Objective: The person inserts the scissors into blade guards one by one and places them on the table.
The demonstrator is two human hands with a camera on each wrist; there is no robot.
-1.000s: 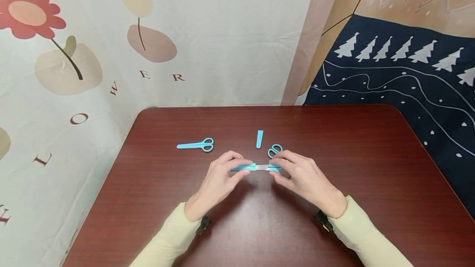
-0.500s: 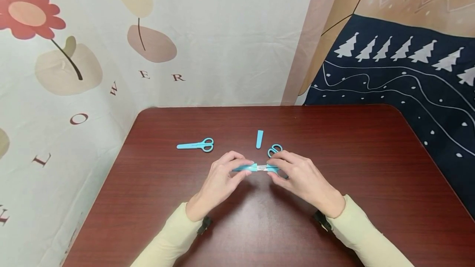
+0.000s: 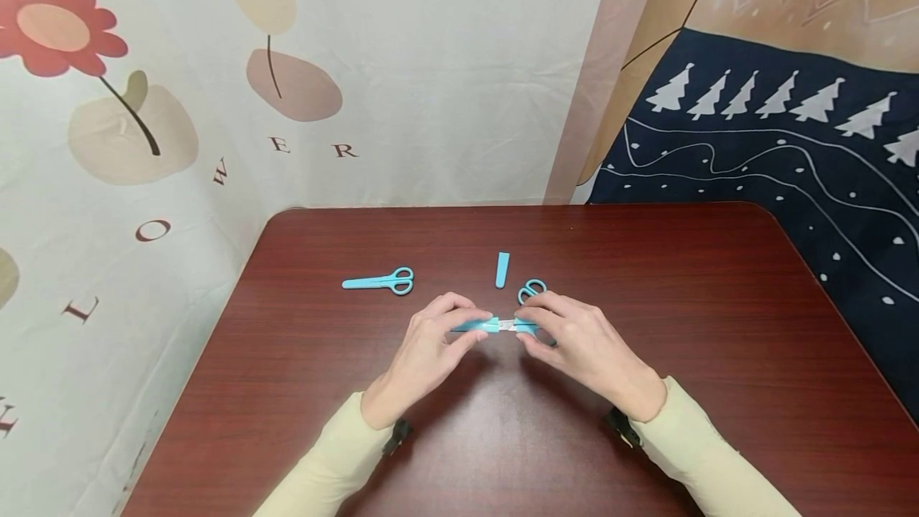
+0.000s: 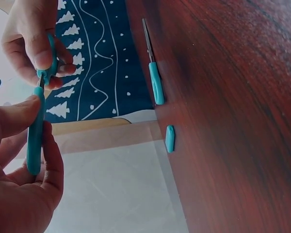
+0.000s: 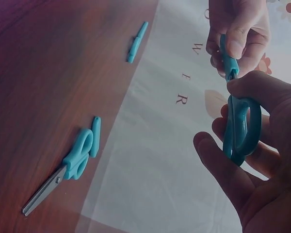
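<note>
My left hand (image 3: pixel 425 349) pinches a light-blue blade cover (image 3: pixel 490 325) between thumb and fingers. Into its mouth run the blades of blue-handled scissors (image 5: pixel 254 121); a short stretch of metal shows between cover and handles. The right hand (image 3: pixel 587 349) grips those scissors by the handles, thumb and index finger near the pivot. Both hands are above the table. Behind the right hand lies a second pair of scissors (image 3: pixel 531 289), partly hidden in the head view; its bare blades (image 5: pixel 44 191) appear in the right wrist view. A loose blue cover (image 3: pixel 502 270) lies close by.
A third pair of scissors (image 3: pixel 376 283), its blades covered, lies on the table to the left. The dark red wooden table (image 3: pixel 668 278) meets a pale flower-printed cloth (image 3: pixel 445 78) and a navy tree-patterned cloth (image 3: pixel 732 150) at its far side.
The strip of bare blade between cover and handles has become shorter, as the right hand moved slightly left and the left hand slightly right. The things on the table stayed put.
</note>
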